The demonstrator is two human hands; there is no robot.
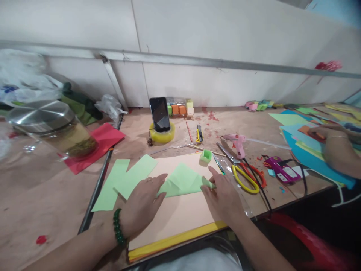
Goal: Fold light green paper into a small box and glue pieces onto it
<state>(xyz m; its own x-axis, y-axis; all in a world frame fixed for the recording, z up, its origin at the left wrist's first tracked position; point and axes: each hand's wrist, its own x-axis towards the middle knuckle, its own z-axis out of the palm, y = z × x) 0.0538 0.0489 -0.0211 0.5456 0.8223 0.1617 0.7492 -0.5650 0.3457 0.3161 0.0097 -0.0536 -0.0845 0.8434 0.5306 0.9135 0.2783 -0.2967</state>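
Observation:
A folded light green paper (182, 178) lies on a stack of pale peach and yellow sheets (180, 222). At its left end rests my left hand (143, 201), fingers apart, a ring on one finger and a green bead bracelet at the wrist. My right hand (221, 194) has thumb and forefinger around the paper's right tip, pinching it. Just behind the paper stands a small green paper box (205, 156). Two flat green sheets, one (113, 184) partly under the other (138, 175), lie left of the fold.
Scissors (245, 178), a pink glue gun (238, 143), a purple power strip (282, 171) and a cutter (199, 133) lie to the right and behind. A phone (160, 114) stands in yellow tape (162, 133). At left is a glass jar (64, 135). Another person's hand (332, 133) is far right.

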